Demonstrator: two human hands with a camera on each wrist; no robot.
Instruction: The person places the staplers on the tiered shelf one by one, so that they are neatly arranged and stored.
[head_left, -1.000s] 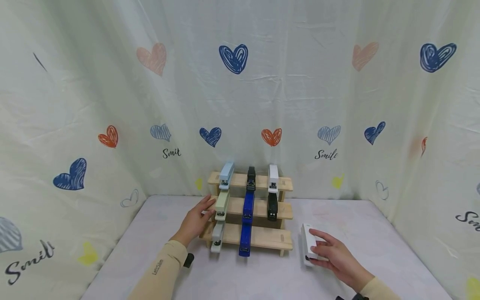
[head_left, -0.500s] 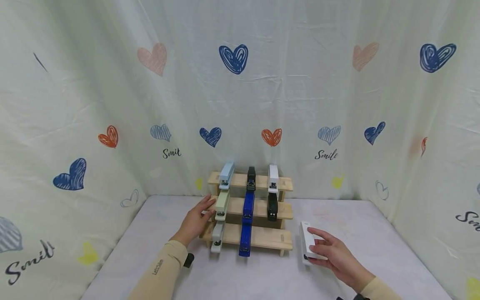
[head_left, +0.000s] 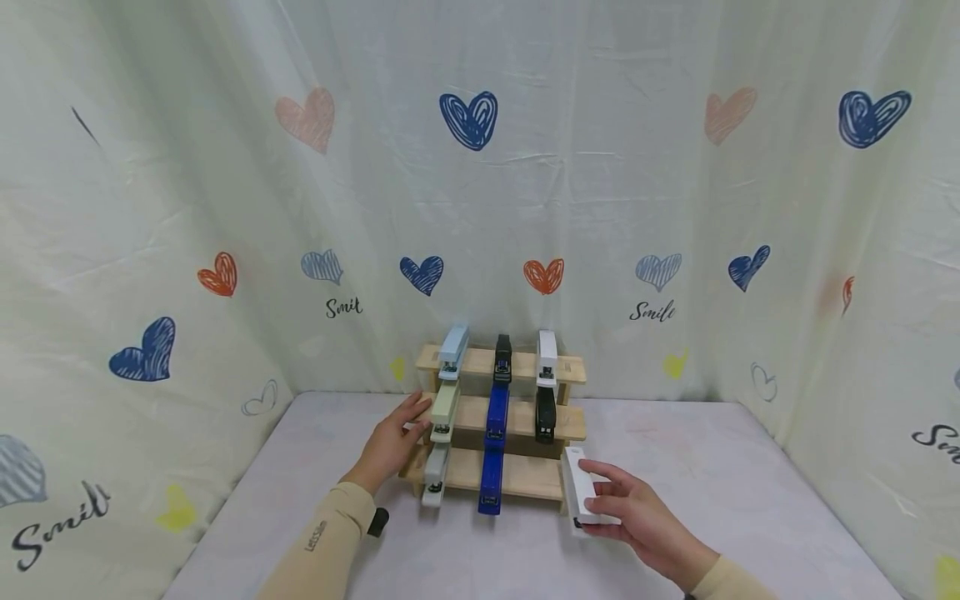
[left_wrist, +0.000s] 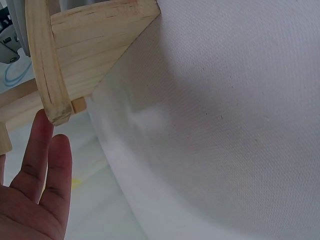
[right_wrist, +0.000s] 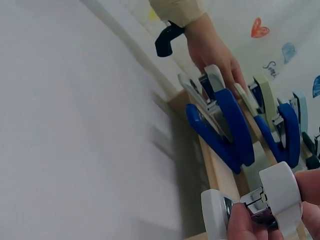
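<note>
A white stapler (head_left: 577, 487) is gripped by my right hand (head_left: 637, 515), at the right end of the lowest shelf of a three-tier wooden rack (head_left: 528, 477). In the right wrist view its white top arm (right_wrist: 281, 197) stands apart from its base, fingertips between the two. My left hand (head_left: 390, 442) rests at the rack's left side, fingers fairly straight against the middle shelf's end; in the left wrist view fingertips touch the wood. Two blue staplers (head_left: 496, 415) stand in the middle column, and a grey-white stapler (head_left: 435, 477) sits at the lower left.
Higher on the rack stand a pale green stapler (head_left: 445, 408), a light blue stapler (head_left: 453, 352), two black staplers (head_left: 545, 414) and another white stapler (head_left: 547, 354). The rack stands on a pale table (head_left: 675, 467), with a heart-print curtain (head_left: 480, 200) behind it.
My right hand has carried the white stapler leftward from beside the rack to the right end of the lowest shelf. The left hand has stayed in place.
</note>
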